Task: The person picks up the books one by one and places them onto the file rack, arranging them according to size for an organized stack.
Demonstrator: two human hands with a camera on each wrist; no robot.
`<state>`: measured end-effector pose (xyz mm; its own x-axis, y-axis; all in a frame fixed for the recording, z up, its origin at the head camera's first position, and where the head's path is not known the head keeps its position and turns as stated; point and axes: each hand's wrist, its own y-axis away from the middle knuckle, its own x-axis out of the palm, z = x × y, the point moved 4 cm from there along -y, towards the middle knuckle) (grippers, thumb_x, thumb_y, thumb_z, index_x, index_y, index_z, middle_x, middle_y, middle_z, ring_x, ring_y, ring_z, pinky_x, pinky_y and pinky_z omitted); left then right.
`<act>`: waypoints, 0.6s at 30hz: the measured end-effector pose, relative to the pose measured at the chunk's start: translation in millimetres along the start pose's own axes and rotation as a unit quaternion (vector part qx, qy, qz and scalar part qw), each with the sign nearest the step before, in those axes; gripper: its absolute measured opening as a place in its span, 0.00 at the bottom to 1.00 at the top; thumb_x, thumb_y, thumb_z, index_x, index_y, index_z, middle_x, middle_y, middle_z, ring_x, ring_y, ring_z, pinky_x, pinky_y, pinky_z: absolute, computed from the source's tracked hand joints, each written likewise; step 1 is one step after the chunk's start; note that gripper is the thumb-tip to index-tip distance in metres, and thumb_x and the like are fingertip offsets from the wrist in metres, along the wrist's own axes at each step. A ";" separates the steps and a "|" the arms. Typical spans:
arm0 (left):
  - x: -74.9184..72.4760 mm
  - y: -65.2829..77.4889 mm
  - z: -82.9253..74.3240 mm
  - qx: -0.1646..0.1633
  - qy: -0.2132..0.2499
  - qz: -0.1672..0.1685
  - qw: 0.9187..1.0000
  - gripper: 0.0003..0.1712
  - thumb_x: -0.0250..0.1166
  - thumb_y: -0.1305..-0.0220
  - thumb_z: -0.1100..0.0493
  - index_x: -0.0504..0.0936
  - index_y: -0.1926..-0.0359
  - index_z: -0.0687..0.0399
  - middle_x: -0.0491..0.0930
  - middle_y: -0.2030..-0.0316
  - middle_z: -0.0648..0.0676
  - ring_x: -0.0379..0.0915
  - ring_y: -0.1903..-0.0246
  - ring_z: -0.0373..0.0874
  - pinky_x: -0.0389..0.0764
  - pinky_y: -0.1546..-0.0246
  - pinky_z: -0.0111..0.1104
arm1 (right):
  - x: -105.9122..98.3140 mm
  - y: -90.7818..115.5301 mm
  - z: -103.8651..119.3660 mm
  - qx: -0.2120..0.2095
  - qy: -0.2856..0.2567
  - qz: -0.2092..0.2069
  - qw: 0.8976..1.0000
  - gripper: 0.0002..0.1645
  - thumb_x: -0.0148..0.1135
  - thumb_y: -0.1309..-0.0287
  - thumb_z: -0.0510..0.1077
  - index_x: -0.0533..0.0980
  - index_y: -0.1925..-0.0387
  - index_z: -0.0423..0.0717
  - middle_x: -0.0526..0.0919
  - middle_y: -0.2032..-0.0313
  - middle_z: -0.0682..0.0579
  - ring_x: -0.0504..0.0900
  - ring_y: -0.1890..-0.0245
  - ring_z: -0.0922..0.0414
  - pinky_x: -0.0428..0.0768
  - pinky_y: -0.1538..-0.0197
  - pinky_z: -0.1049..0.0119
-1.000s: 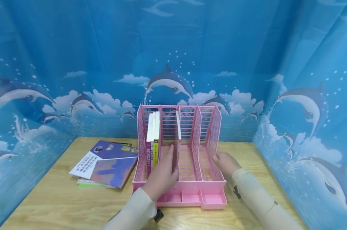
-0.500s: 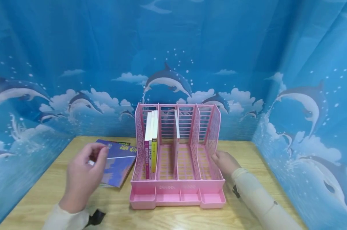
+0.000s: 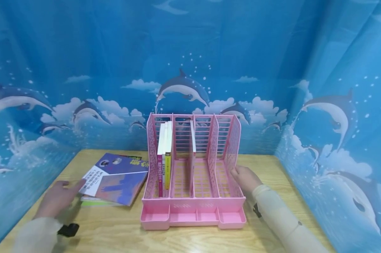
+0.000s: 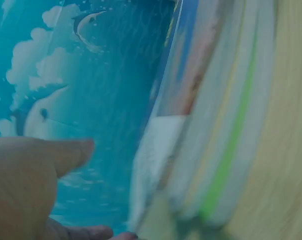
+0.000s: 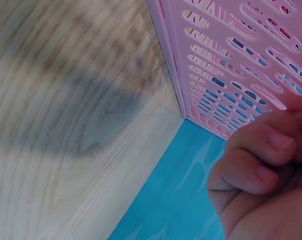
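My left hand [image 3: 59,197] is at the left edge of a pile of books on the table, thumb apart from the fingers, holding nothing. On top of that pile lies a purple and white book [image 3: 122,179]; page edges and a green-edged book [image 4: 231,145] show beneath it in the left wrist view. A pink book rack [image 3: 193,202] stands in the middle. With curled fingers, my right hand [image 3: 247,179] grips its right side panel [image 5: 241,60]. Upright in the leftmost compartment are books with magenta [image 3: 160,175] and yellow spines [image 3: 168,170]. One thin book [image 3: 192,158] leans along the divider of the second compartment.
Small open trays [image 3: 156,213] line the rack's front. The wooden table [image 3: 114,232] extends around it. Behind and at both sides hangs a blue dolphin-print curtain [image 3: 114,52].
My left hand has let go of the thin book in the second compartment and moved left and down to the pile's left edge. My right hand stays on the rack.
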<state>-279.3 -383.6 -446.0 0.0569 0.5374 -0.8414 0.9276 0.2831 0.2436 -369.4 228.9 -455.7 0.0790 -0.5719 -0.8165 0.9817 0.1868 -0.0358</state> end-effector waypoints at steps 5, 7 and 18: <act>30.1 -11.0 12.4 -0.021 0.098 0.010 0.995 0.60 0.51 0.50 0.18 0.69 0.52 0.77 0.74 0.79 0.54 0.70 0.80 0.45 0.72 0.77 0.35 | -0.1 -1.0 0.7 -0.009 0.016 -0.008 1.000 0.27 0.39 0.26 0.51 0.75 0.43 0.38 0.82 0.53 0.43 0.79 0.50 0.42 0.71 0.44 0.46; 36.9 -11.3 18.2 -0.037 0.121 0.010 0.992 0.61 0.55 0.53 0.19 0.68 0.50 0.78 0.73 0.78 0.53 0.69 0.79 0.43 0.72 0.78 0.34 | -0.8 -1.2 1.4 -0.013 0.023 -0.009 1.000 0.26 0.39 0.26 0.51 0.76 0.45 0.38 0.82 0.55 0.44 0.79 0.52 0.43 0.72 0.45 0.46; 34.2 -5.4 16.4 0.047 0.198 -0.100 0.974 0.39 0.55 0.30 0.45 0.57 0.38 0.77 0.73 0.54 0.73 0.74 0.69 0.40 0.76 0.70 0.30 | -1.9 -1.2 0.3 -0.009 0.033 -0.008 0.999 0.26 0.38 0.26 0.52 0.77 0.48 0.39 0.82 0.54 0.42 0.79 0.51 0.41 0.72 0.45 0.46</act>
<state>-276.3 -379.7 -484.1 -0.2581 0.7479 -0.6116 0.9362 0.3500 0.0329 -370.7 229.6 -454.0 0.0509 -0.5206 -0.8523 0.9794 0.1931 -0.0595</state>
